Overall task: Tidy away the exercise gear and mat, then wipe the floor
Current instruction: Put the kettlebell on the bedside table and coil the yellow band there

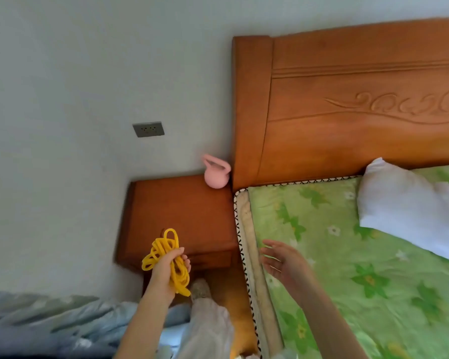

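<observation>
My left hand point(167, 270) grips a bundled yellow rope point(163, 251), its loops sticking out above and below my fist. It hovers over the front edge of a wooden bedside table point(182, 216). A pink kettlebell point(216, 173) stands at the table's back right corner, against the headboard. My right hand point(283, 263) is open, fingers spread, holding nothing, above the left edge of the bed. No mat is in view.
A bed with a green flowered sheet point(347, 268) and a white pillow point(410, 211) fills the right side, with a carved wooden headboard point(360, 99) behind. A wall socket point(148, 129) sits on the grey wall. Blue-grey cloth point(49, 320) lies at lower left. My foot point(200, 288) stands on the wooden floor.
</observation>
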A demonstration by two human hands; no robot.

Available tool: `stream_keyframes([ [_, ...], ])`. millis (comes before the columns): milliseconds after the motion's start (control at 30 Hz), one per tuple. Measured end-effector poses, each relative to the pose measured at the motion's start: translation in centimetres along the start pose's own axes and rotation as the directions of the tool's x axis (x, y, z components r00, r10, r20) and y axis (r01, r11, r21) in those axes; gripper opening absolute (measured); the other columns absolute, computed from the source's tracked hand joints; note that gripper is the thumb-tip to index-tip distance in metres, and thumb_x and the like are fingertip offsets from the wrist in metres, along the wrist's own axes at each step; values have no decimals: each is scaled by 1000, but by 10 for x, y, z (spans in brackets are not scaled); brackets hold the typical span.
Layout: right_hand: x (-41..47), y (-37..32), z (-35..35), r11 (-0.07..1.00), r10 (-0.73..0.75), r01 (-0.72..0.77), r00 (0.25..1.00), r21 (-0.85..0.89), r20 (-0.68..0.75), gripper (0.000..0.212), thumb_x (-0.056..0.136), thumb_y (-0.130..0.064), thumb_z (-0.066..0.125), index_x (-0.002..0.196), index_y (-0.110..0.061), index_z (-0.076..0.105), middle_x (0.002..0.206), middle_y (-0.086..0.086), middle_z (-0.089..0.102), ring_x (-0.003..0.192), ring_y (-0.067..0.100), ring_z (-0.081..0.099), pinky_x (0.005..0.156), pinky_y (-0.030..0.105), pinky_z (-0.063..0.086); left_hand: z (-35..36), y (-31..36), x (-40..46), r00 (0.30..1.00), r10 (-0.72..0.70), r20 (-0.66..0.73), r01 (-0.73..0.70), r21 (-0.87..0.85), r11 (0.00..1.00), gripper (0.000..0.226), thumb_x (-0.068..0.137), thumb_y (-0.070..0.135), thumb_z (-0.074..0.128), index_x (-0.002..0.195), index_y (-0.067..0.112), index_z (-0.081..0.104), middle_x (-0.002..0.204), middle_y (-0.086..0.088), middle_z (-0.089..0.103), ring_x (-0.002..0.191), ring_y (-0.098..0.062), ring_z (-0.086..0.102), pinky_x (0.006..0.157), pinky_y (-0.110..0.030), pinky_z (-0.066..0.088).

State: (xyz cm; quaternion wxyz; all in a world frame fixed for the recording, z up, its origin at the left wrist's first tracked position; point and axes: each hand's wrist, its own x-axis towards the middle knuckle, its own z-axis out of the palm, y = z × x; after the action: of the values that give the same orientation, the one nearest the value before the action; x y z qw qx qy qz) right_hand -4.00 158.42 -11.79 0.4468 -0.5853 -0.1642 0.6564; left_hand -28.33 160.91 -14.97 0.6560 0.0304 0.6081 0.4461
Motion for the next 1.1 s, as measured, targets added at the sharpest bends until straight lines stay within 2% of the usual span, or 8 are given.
stream_keyframes([
  [233,79,-32,57,1000,-2,2,1000,-13,9,22,97,-8,44,101,-9,66,87,7,70,75,18,66,66,26,50,17,86,87,998,40,-46,-38,25,999,11,86,10,61,76,10,59,53,0,58,48,-11,58,63,-28,49],
  [433,144,-57,105,999,26,-26,1000,-21,2,23,97,-8,43,99,-10,65,84,7,69,77,20,65,72,28,50,17,139,153,998,18,-67,-13,77,997,9,86,10,62,77,9,59,55,-2,59,47,-11,59,55,-25,52],
  [567,182,-66,130,997,77,-78,997,-8,-11,23,97,-8,41,97,-10,64,84,7,68,75,19,64,66,26,49,32,142,182,996,-40,-76,45,75,996,8,85,8,63,77,8,60,64,-5,57,52,-14,58,53,-25,53],
  [767,231,-82,149,993,115,-115,993,-20,6,22,97,-11,42,102,-9,63,85,8,68,74,19,64,68,27,48,56,169,221,997,50,-51,-29,352,936,3,83,3,65,82,5,63,68,-10,61,58,-18,61,49,-23,52],
  [833,250,-87,152,993,119,-119,993,-23,5,22,97,-10,42,101,-8,63,84,8,68,72,18,64,66,26,48,68,181,241,995,99,-4,-83,516,852,4,82,2,65,81,5,63,69,-11,62,55,-17,62,48,-21,51],
  [900,272,-92,155,991,127,-127,992,-33,15,22,97,-9,42,101,-8,63,85,8,68,72,19,64,67,27,48,81,190,266,986,154,65,-156,686,710,6,82,4,66,78,8,64,71,-10,65,57,-16,64,58,-25,55],
  [967,296,-95,158,990,140,-139,990,-37,25,22,97,-9,41,103,-8,62,85,8,67,73,19,63,68,28,47,94,196,291,969,200,146,-227,843,487,10,82,12,67,74,14,63,72,-4,67,63,-16,66,68,-28,55],
  [1100,351,-89,166,990,136,-136,990,33,23,20,96,-9,43,104,-10,61,85,8,68,76,19,63,70,28,47,116,198,350,944,194,265,-276,961,30,27,78,17,64,57,19,48,60,0,60,60,-15,62,63,-29,51],
])
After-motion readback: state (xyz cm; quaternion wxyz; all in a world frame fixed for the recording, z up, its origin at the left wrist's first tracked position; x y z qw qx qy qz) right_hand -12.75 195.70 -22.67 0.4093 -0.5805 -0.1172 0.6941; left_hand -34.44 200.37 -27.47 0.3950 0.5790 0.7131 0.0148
